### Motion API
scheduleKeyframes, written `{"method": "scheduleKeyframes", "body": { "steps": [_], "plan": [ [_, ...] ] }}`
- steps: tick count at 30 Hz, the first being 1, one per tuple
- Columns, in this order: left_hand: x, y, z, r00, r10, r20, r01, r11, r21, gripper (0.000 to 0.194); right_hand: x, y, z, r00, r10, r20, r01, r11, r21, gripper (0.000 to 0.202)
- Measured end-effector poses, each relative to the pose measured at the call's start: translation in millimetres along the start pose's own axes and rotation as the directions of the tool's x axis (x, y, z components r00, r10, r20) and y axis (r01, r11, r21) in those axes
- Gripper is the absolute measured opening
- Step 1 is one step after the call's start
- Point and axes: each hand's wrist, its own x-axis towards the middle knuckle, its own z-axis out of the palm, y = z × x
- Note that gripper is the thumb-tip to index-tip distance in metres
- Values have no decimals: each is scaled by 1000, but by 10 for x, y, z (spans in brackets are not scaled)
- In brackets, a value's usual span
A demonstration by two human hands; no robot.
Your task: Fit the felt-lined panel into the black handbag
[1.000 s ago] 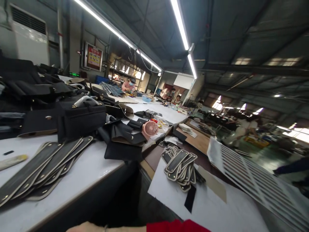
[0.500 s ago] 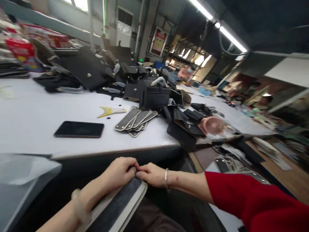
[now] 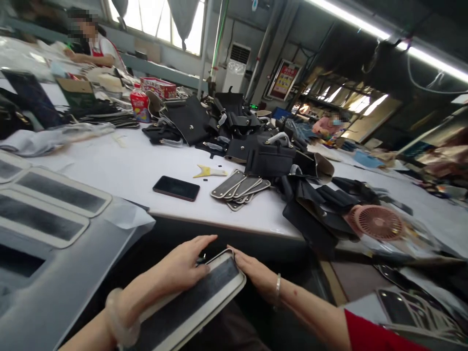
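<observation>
While hands [image 3: 185,263] [image 3: 254,270] touch panel [image 3: 190,303], long axis points forward-right.

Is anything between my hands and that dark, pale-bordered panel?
Nothing visible blocks: your right hand touches the panel at one end; your left hand appears to rest on it. A small, unclear item shows beside its thumb.

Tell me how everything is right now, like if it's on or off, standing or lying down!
Left hand: fingers stretched out, thumb on the dark panel
Right hand: against the panel's far end
Dark panel: tilted
Phone: lying flat, screen dark
Red bottle: standing upright
Black bags: heaped up
Ceiling light: on
Pink fan: can't tell if it's spinning
</observation>
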Motion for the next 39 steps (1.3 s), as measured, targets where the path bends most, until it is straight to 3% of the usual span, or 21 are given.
{"method": "scheduleKeyframes", "body": {
  "steps": [4,9,11,13,15,19,22,26,32,36,39],
  "plan": [
    [-606,-150,-47,958,-192,-214,176,980,-91,58,9,84,22,999,-33,5,32,984,174,81],
    [-1160,-359,123,832,-363,-419,338,931,-136,51,9,120,-71,995,-61,81,42,973,227,59],
    [-1189,-334,254,780,-288,-556,331,943,-24,43,86,148,-95,989,1,148,-37,970,239,65],
    [-1114,-216,389,721,-98,-686,295,939,176,33,266,184,-97,975,95,203,-136,971,198,79],
    [-995,-44,519,674,100,-732,258,897,360,21,550,225,-82,954,183,236,-212,972,103,86],
    [-870,182,764,726,280,-628,164,816,554,22,1216,310,-4,909,283,306,-243,956,-163,62],
    [-915,160,896,743,298,-599,215,741,636,31,1532,363,114,846,344,408,-214,919,-330,42],
    [-974,133,931,746,262,-612,277,714,643,33,1679,396,286,735,439,516,-204,870,-449,39],
    [-874,186,857,748,212,-629,299,738,605,36,1931,394,534,578,582,573,-235,790,-565,52],
    [-773,111,851,778,245,-578,285,683,672,31,1995,454,751,535,623,571,-271,766,-582,53],
    [-687,44,814,814,258,-521,245,660,710,36,1955,593,840,551,601,580,-311,792,-525,51]
  ]
}}
